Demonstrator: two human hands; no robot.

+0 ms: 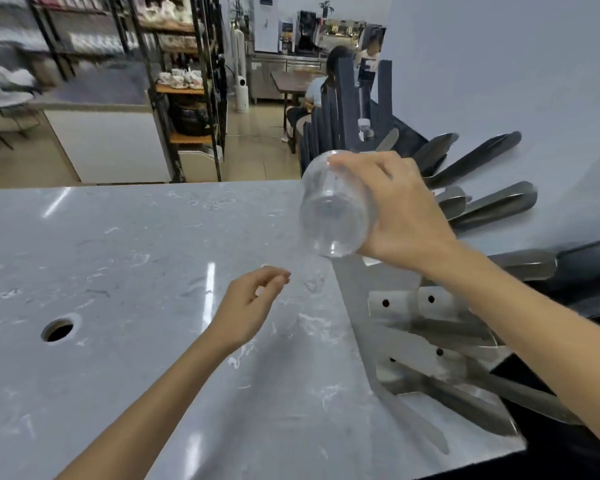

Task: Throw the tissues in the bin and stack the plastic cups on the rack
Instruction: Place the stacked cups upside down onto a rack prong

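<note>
My right hand (400,216) grips a clear plastic cup (333,209), tilted so its base faces me, above the right part of the grey marble counter (136,271). The cup hangs just left of a steel rack (426,327) with slanted metal holders that fan out to the right. My left hand (250,306) hovers over the counter below the cup, fingers loosely curled and holding nothing. No tissues show in this view.
A round hole (58,330) is cut into the counter at the left. Dark holders (347,98) stand upright behind the rack. Beyond the counter are shelves with tea sets (181,79) and a person seated at a table (326,84).
</note>
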